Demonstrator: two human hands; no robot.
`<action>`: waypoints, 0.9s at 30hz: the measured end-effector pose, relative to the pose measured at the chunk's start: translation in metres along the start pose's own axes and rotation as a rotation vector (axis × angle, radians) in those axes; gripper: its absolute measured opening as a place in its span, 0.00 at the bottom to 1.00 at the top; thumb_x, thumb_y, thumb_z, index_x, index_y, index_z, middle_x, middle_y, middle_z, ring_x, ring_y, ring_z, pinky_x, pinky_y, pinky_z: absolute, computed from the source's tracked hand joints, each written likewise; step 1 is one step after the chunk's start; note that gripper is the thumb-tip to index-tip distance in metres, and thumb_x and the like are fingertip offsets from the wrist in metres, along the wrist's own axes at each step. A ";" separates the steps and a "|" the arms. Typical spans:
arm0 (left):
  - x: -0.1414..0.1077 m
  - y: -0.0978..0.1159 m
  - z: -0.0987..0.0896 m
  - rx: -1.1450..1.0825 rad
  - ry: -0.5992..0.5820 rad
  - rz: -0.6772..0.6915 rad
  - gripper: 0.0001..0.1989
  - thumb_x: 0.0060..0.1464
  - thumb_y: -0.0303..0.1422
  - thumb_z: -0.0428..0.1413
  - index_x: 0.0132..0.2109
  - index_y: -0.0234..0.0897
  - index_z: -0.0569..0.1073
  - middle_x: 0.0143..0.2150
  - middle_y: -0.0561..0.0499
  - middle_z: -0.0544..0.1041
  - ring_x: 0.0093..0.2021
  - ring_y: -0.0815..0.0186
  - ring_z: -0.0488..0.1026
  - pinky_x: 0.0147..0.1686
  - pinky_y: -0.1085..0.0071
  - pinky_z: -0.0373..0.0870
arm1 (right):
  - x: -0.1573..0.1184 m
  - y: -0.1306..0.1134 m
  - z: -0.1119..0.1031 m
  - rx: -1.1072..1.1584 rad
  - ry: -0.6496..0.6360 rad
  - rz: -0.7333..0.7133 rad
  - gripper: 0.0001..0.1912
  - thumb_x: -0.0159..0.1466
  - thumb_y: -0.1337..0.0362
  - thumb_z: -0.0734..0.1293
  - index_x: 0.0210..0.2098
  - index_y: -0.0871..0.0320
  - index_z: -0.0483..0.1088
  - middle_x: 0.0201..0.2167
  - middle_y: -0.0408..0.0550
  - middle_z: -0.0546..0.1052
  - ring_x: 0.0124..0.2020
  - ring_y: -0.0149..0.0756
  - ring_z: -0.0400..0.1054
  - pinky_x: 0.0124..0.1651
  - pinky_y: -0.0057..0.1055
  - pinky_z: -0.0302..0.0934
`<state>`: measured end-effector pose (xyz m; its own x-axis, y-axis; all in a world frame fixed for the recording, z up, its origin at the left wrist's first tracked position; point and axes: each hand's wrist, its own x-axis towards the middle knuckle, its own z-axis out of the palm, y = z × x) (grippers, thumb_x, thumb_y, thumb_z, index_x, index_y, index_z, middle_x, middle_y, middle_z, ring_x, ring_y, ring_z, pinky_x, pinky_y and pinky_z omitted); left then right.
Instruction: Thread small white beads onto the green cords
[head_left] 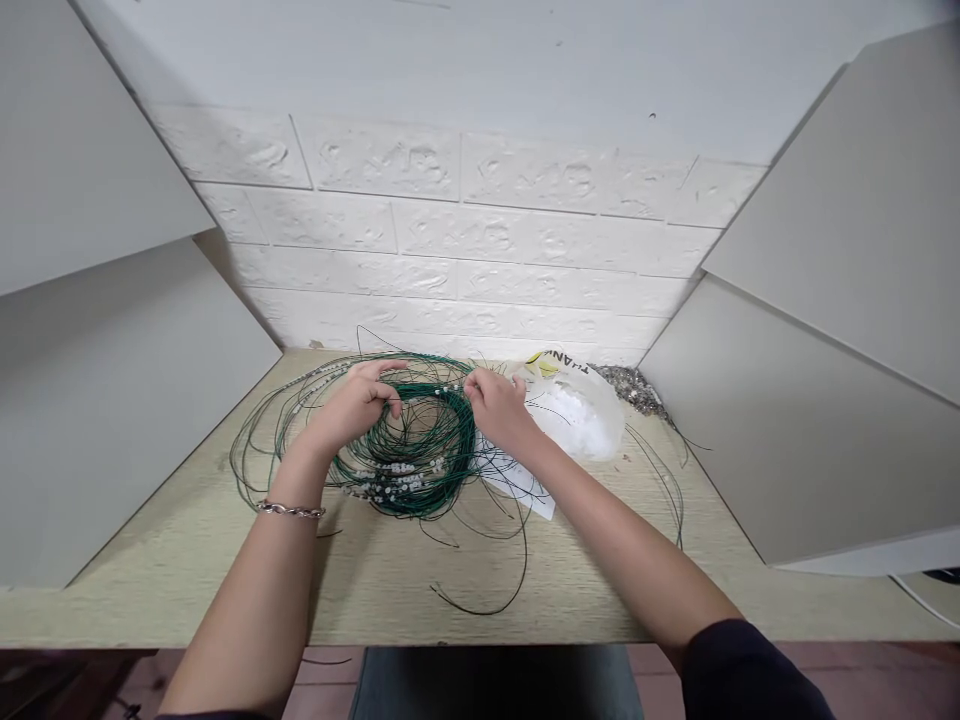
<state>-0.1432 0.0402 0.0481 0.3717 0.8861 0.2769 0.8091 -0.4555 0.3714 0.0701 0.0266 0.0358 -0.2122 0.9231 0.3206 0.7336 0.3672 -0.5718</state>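
A large coil of green and black wires [461, 455] lies on the pale wooden table, with small white beads [401, 480] clustered at its lower part. My left hand [367, 400] is over the upper left of the coil, its index finger stretched out and the other fingers bent; whether it holds a wire cannot be made out. At the coil's upper right, my right hand [496, 402] is closed, thumb and fingers pinched at the wires near a few white beads. Looser wire loops spread left of the coil, and thin wire ends stick out around it.
Right of the coil lies a white plastic bag [581, 415] with printed letters, beside a white paper [525, 490]. A greyish heap of small pieces [634, 388] sits in the back right corner. Pale panels [840, 430] flank the table [420, 620], with a white brick-patterned wall [420, 235] behind.
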 end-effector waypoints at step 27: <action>0.001 -0.019 0.006 0.126 -0.002 0.005 0.14 0.51 0.39 0.48 0.33 0.39 0.76 0.55 0.44 0.65 0.57 0.55 0.55 0.57 0.54 0.45 | 0.003 -0.047 0.028 -0.553 0.126 -0.517 0.12 0.62 0.70 0.54 0.33 0.58 0.69 0.37 0.50 0.68 0.40 0.38 0.59 0.52 0.44 0.46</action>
<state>-0.1558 0.0502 0.0358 0.3763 0.8842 0.2766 0.8582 -0.4452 0.2554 0.0173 0.0152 0.0421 -0.5657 0.6172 0.5469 0.7840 0.6082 0.1246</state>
